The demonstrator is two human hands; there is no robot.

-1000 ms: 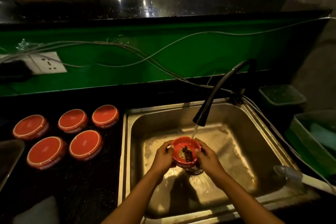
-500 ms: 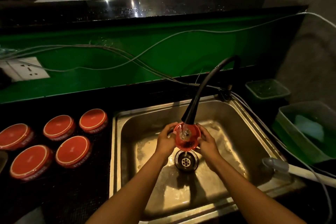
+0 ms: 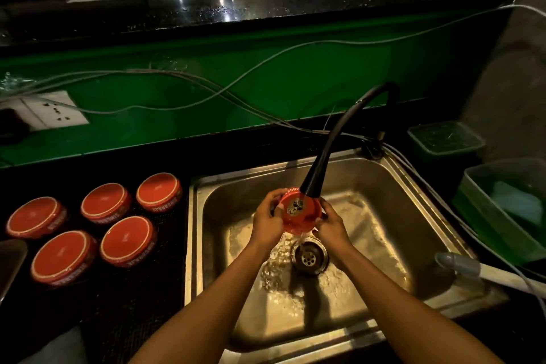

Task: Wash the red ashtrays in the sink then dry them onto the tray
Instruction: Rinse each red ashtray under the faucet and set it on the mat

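A red ashtray point(image 3: 298, 214) is held tilted toward me under the black tap spout point(image 3: 317, 174), above the steel sink point(image 3: 384, 186). My left hand point(image 3: 267, 221) grips its left rim and my right hand point(image 3: 332, 226) grips its right rim. Water runs off the ashtray's lower edge toward the drain point(image 3: 309, 257). Several more red ashtrays point(image 3: 127, 241) lie upside down on the black counter mat to the left of the sink. The corner of a metal tray point(image 3: 10, 260) shows at the far left edge.
A green backsplash carries loose cables point(image 3: 236, 91) and a white socket point(image 3: 53, 111). Green plastic bins point(image 3: 478, 186) stand right of the sink, one holding a sponge point(image 3: 520, 204). A grey-tipped hose point(image 3: 461, 264) lies across the sink's right rim.
The ashtray has gone up from low over the drain to just under the spout and now tilts toward me. Both hands kept their hold. The camera view has shifted.
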